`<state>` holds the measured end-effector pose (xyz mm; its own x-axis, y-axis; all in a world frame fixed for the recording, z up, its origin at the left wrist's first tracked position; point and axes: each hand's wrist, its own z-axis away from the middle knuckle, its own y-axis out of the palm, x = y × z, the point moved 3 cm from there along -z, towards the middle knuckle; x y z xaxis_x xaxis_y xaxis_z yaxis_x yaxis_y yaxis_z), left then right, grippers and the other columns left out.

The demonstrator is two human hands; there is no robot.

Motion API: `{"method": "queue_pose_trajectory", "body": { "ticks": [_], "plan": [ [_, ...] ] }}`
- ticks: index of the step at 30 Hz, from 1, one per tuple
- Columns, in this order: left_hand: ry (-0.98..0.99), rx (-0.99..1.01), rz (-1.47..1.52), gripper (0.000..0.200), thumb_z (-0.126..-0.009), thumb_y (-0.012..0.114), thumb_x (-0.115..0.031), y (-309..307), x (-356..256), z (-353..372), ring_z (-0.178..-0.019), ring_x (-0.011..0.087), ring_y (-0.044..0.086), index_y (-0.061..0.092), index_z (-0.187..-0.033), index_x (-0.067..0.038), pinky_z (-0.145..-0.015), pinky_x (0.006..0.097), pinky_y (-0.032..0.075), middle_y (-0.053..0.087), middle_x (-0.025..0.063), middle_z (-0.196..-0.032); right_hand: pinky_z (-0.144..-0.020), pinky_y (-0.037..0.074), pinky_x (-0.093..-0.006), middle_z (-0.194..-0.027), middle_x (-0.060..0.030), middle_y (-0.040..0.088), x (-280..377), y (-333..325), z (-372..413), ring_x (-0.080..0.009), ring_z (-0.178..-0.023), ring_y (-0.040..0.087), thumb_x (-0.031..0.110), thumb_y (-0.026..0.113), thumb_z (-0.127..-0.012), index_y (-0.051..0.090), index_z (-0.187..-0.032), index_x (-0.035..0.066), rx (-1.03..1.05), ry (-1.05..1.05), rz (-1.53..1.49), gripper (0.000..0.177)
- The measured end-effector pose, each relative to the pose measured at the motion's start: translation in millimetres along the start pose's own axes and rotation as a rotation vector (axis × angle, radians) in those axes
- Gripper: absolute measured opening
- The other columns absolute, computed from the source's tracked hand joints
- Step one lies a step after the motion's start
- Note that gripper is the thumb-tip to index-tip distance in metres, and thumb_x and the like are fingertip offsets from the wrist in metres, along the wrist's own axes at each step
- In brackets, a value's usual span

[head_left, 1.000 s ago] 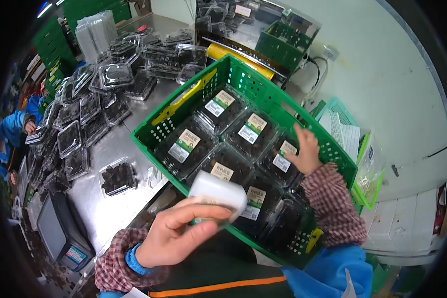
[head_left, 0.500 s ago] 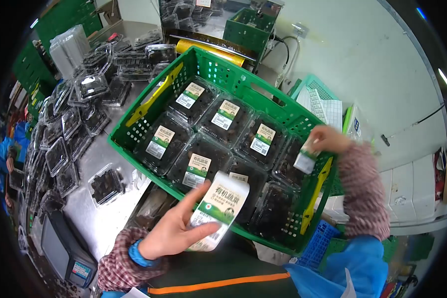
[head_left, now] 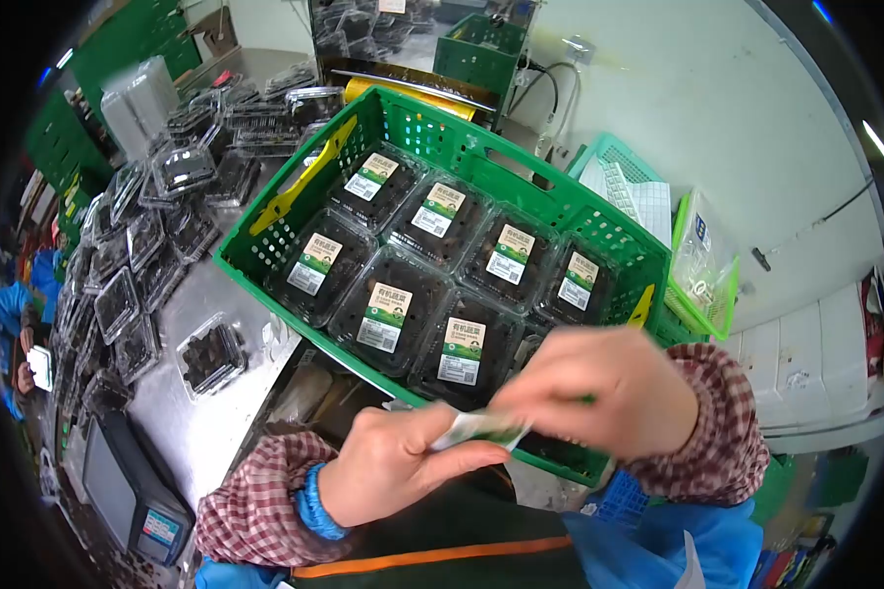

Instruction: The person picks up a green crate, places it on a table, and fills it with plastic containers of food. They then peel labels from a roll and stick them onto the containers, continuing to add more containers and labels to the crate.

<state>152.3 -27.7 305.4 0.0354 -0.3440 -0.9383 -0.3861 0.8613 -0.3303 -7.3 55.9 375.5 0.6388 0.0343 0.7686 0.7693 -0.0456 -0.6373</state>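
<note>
The label strip [head_left: 481, 430] sits pinched between the left hand's [head_left: 388, 466] nearly closed thumb and fingers, the right hand's [head_left: 609, 393] curled, blurred fingers, their hold unclear, apparently picking at its end, which calls for fine grip, and covering part of the green crate [head_left: 442, 137] of labelled boxes [head_left: 388, 314] beyond the fingertips.

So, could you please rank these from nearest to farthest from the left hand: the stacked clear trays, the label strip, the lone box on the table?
1. Label strip: in the left hand.
2. Lone box: on the table, left of the crate.
3. Stacked clear trays: at the back left.
</note>
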Motion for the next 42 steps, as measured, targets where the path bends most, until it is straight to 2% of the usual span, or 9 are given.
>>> {"method": "queue_pose_trajectory", "body": {
  "ticks": [8,13,18,21,29,31,35,37,42],
  "plan": [
    [-0.518,-0.328,0.926,0.075,-0.077,0.058,0.009,-35.5,92.4,137.9,-0.110,0.0195,0.052,0.019,-0.141,-0.001,-0.092,0.0288,0.041,0.049,0.0157,-0.126,-0.057,0.045,-0.0269,-0.072,-0.0065,0.062,-239.1,49.5,80.1,-0.0114,-0.067,0.057,0.024,0.079,-0.063,0.062,-0.086,0.002,0.265,0.728,-0.093,0.036],
    [-0.510,-0.698,0.913,0.040,-0.085,0.052,0.002,-52.0,144.4,242.6,-0.108,0.0167,0.052,0.046,-0.125,0.003,-0.094,0.0295,0.039,0.052,0.0108,-0.122,-0.089,0.042,-0.0398,-0.123,-0.0180,0.046,-151.8,76.9,57.7,-0.0331,-0.111,0.047,0.012,0.077,-0.062,0.041,-0.127,0.008,0.018,0.256,0.965,0.074],
    [-0.532,-1.031,0.507,0.026,-0.092,0.050,-0.010,-51.9,199.6,299.0,-0.091,0.0081,0.053,0.054,-0.114,0.002,-0.081,0.0225,0.042,0.060,0.0038,-0.101,-0.087,0.042,-0.0323,-0.106,-0.0138,0.058,39.6,70.1,39.9,-0.0236,-0.097,0.057,0.009,0.057,-0.081,0.049,-0.116,-0.003,-0.616,0.437,-0.601,0.038],
    [-0.582,-1.099,0.182,0.020,-0.092,0.054,-0.016,-54.2,246.3,324.3,-0.072,0.0034,0.047,0.059,-0.090,0.004,-0.063,0.0207,0.041,0.057,-0.0016,-0.078,-0.100,0.030,-0.0523,-0.093,-0.0024,0.065,139.2,132.7,3.9,-0.0210,-0.088,0.063,0.012,0.065,-0.077,0.064,-0.100,0.007,-0.096,-1.002,0.082,0.024],
    [-1.035,-1.399,-0.019,0.056,-0.084,0.060,-0.044,-71.1,344.0,376.2,-0.051,0.0146,0.033,0.054,-0.066,0.009,-0.049,0.0356,0.034,0.040,0.0130,-0.050,-0.101,0.028,-0.0544,-0.088,0.0012,0.065,149.3,198.0,-32.3,-0.0178,-0.092,0.063,0.019,0.064,-0.075,0.066,-0.096,0.019,0.610,-0.405,-0.166,0.021],
    [-1.028,-1.468,0.336,0.059,-0.079,0.061,-0.051,-58.4,349.9,376.2,-0.061,0.0206,0.047,0.061,-0.081,0.008,-0.062,0.0334,0.042,0.058,0.0159,-0.065,-0.079,0.047,-0.0298,-0.088,-0.0113,0.065,105.4,206.0,-55.3,-0.0194,-0.081,0.063,0.007,0.054,-0.085,0.060,-0.097,-0.005,0.695,-0.054,-0.279,0.018],
    [-0.868,-1.388,-0.518,0.052,-0.086,0.057,-0.038,-72.7,251.9,374.4,-0.098,0.0275,0.052,0.051,-0.116,0.003,-0.085,0.0360,0.041,0.055,0.0178,-0.107,-0.071,0.047,-0.0249,-0.077,-0.0057,0.065,34.4,215.6,-71.5,-0.0112,-0.076,0.061,0.009,0.056,-0.086,0.063,-0.084,-0.004,0.492,0.478,-0.560,0.015],
    [-0.506,-1.365,0.188,0.046,-0.086,0.058,-0.028,-114.0,157.9,314.5,-0.100,0.0286,0.050,0.049,-0.119,0.003,-0.089,0.0372,0.038,0.052,0.0164,-0.113,-0.071,0.047,-0.0241,-0.077,-0.0052,0.065,20.8,208.1,-73.3,-0.0104,-0.074,0.060,0.009,0.056,-0.086,0.063,-0.085,-0.004,0.488,0.498,-0.622,0.014],
    [-0.118,-0.339,-0.438,0.044,-0.083,0.064,-0.025,-155.9,37.4,170.3,-0.108,0.0258,0.049,0.053,-0.119,-0.003,-0.099,0.0376,0.028,0.058,0.0114,-0.109,-0.068,0.047,-0.0232,-0.076,-0.0055,0.065,28.0,171.5,-106.5,-0.0101,-0.073,0.060,0.009,0.057,-0.086,0.062,-0.090,-0.005,0.618,0.435,-0.533,0.015]
  ]
}}
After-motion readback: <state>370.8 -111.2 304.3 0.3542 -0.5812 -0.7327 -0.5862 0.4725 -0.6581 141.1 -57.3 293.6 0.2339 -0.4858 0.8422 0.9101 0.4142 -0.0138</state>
